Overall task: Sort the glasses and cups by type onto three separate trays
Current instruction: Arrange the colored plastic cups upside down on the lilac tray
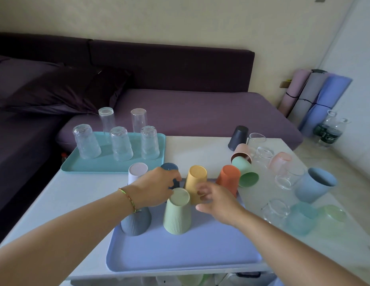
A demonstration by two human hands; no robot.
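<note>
1. Resting upside down on the lilac tray (180, 254) were a sage cup (177, 213) and a grey cup (136, 222).
2. The left hand (157, 187) gripped a dark blue cup (169, 168); the right hand (217, 201) hung open beside a yellow cup (196, 180).
3. Farther off, the teal tray (109, 164) carried inverted clear glasses (120, 144).

Two bare forearms, sleeveless, a thin green-and-red string bracelet (130, 200) around the left wrist

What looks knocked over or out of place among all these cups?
On the table's right side, a green cup and a pink cup lie tipped on their sides, unlike the upside-down cups on the purple tray. Nothing looks spilled or broken.
</note>
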